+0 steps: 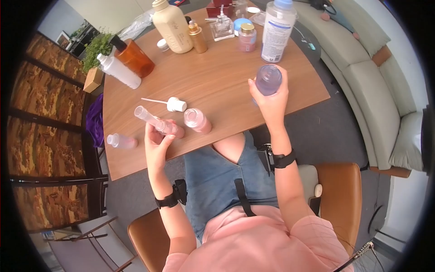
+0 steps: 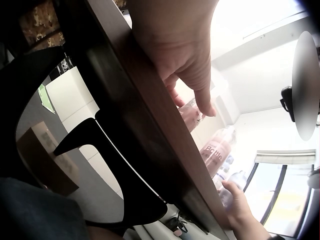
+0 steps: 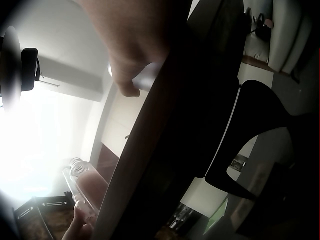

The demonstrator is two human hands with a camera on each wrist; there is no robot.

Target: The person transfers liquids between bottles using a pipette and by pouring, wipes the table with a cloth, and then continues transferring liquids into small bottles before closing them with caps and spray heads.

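Note:
In the head view my left hand [image 1: 156,146] grips a small bottle of pink liquid [image 1: 174,130]; a clear, funnel-like tube [image 1: 142,113] projects from its neck end toward the left. Beside it stands an uncapped, clear bottle of pink liquid [image 1: 197,120], with printed lettering facing away in the left wrist view. My right hand [image 1: 274,102] has its fingers and thumb around a translucent purple bottle [image 1: 269,80] over the table's right side. Behind the pink bottles lies a white pump top [image 1: 176,104] with its thin dip tube pointing left.
Another small bottle [image 1: 122,141] lies near the left edge of the wooden table [image 1: 204,75]. A white spray bottle [image 1: 118,71] and an amber pump bottle [image 1: 136,59] are at the back left. Along the back stand a cream bottle [image 1: 171,29], a gold-capped jar [image 1: 247,38] and a large clear bottle [image 1: 277,34].

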